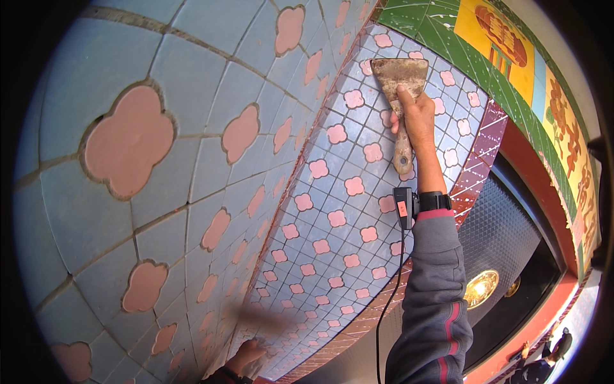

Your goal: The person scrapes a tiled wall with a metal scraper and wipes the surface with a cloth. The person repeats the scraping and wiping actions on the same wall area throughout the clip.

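Note:
My right hand [418, 117] grips a worn paint scraper [403, 79] by its handle, the thumb lying on the lower blade. Its broad, stained blade points up in the picture, over blue wall tiles [364, 125] with pink flower-shaped insets. Whether the blade edge touches the tiles I cannot tell. Low in the view, my left hand [247, 354] is closed around a motion-blurred tool with a brown head [259, 319]. The blur hides what kind of tool it is. This hand is close to the corner where two tiled faces meet.
A larger tiled face [110, 216] fills the left side. A black cable [391, 307] hangs from the device [404, 209] on my right wrist. To the right are a painted green-and-yellow border [508, 57], a dark recess with a gold round fitting [482, 289], and a person [539, 367].

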`<state>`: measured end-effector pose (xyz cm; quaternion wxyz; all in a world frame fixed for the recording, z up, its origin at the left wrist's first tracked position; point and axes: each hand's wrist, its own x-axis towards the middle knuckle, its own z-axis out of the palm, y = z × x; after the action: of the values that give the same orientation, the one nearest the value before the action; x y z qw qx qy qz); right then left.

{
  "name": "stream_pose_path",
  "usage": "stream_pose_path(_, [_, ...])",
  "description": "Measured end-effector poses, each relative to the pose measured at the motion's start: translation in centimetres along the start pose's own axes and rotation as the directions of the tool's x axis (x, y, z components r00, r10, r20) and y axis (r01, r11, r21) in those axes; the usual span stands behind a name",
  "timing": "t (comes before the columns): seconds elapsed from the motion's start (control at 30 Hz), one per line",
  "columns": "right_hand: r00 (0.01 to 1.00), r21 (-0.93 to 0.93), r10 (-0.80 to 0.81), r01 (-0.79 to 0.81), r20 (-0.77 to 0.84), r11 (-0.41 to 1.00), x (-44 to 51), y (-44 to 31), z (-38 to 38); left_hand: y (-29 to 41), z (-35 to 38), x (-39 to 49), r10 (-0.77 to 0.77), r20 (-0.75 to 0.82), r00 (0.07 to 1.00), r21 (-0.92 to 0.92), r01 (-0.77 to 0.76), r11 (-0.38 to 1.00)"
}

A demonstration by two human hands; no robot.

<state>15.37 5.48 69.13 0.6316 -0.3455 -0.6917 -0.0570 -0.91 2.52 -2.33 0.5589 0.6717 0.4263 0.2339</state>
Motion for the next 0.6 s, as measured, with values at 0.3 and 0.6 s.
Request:
stream_pose_path(0.3, [0.997, -0.078, -0.082, 0.081, -0.005, 0.994, -0.6, 0.1, 0.9, -0.7, 0.4, -0.1, 0.174, -0.079, 0.982, 0.076, -0.168, 0.983])
stream_pose_path(0.6, [0.995, -0.136, 0.022, -0.034, -0.094, 0.990, -1.9, -0.5, 1.9, 0.0, 0.2, -0.7, 0.284, -0.091, 0.954, 0.049, -0.281, 0.959])
